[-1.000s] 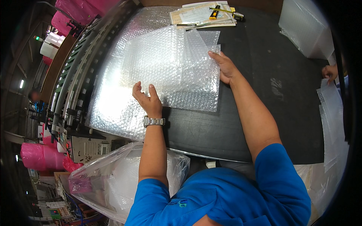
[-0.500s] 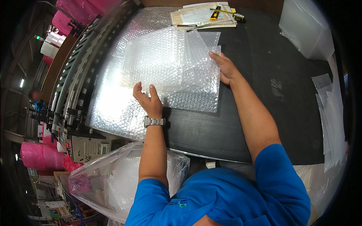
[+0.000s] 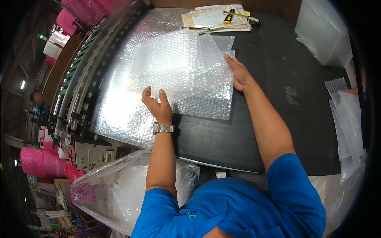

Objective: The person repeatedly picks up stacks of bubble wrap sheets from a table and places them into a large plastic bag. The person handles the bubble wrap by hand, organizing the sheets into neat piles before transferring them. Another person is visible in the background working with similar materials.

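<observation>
Several clear bubble wrap sheets [image 3: 166, 59] lie fanned over one another on the black work surface, overlapping a larger shiny bubble wrap sheet [image 3: 115, 107]. My right hand [image 3: 240, 75] grips the right edge of the fanned sheets, thumb on top and the other fingers mostly hidden. Over their near left part, my left hand [image 3: 158, 106] is held with thumb and fingers apart, nothing between them. A metal watch [image 3: 163, 128] is on my left wrist.
Papers [image 3: 216, 18], a yellow-black cutter [image 3: 229, 16] and a tape measure [image 3: 252, 20] lie at the back. Machine rollers [image 3: 79, 91] border the left. Stacked clear sheets [image 3: 323, 35] stand far right. Beside more sheets [image 3: 346, 123], another person's hand [image 3: 352, 91] shows. A plastic-wrapped bundle [image 3: 135, 190] sits near left.
Another person's hand has come into view at the right edge, by the loose sheets there, which have shifted slightly. My hands and the fanned sheets stay nearly the same.
</observation>
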### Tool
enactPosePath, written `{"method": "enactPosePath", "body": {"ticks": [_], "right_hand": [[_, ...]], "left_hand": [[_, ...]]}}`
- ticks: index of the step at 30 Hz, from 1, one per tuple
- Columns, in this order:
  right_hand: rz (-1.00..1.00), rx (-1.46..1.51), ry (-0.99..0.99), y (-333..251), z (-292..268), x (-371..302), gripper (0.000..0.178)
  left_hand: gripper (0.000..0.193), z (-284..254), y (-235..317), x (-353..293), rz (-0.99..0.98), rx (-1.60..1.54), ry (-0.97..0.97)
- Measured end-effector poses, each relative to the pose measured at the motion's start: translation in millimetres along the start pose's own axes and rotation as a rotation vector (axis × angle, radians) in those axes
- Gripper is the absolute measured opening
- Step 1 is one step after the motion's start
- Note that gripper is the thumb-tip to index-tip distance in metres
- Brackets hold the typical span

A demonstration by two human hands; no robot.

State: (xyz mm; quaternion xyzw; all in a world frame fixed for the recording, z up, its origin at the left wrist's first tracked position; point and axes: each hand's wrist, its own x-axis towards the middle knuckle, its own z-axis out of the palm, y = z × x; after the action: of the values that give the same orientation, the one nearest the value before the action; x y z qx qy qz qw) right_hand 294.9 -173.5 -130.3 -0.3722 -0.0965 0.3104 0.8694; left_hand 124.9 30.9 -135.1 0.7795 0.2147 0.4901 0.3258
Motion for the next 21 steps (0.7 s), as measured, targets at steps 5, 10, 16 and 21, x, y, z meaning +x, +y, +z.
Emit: {"method": "enactPosePath", "body": {"ticks": [5, 10, 16, 21], "right_hand": [[0.006, 0.005, 0.001, -0.7, 0.3, 0.3, 0.047], [0.021, 0.025, -0.082, 1.3, -10.7, 7.2, 0.06], [0.014, 0.034, -0.028, -0.8, 0.2, 0.2, 0.055], [0.018, 0.032, -0.065, -0.1, -6.7, 4.0, 0.067]], "left_hand": [[0.043, 0.8, -0.9, -0.3, 0.013, -0.001, 0.009], [0.044, 0.9, 2.2, 5.0, 0.221, 0.188, 0.009], [0.045, -12.8, 22.7, 57.9, 0.191, 0.106, 0.054], [0.045, -17.6, 25.7, 67.2, 0.182, 0.089, 0.062]]}}
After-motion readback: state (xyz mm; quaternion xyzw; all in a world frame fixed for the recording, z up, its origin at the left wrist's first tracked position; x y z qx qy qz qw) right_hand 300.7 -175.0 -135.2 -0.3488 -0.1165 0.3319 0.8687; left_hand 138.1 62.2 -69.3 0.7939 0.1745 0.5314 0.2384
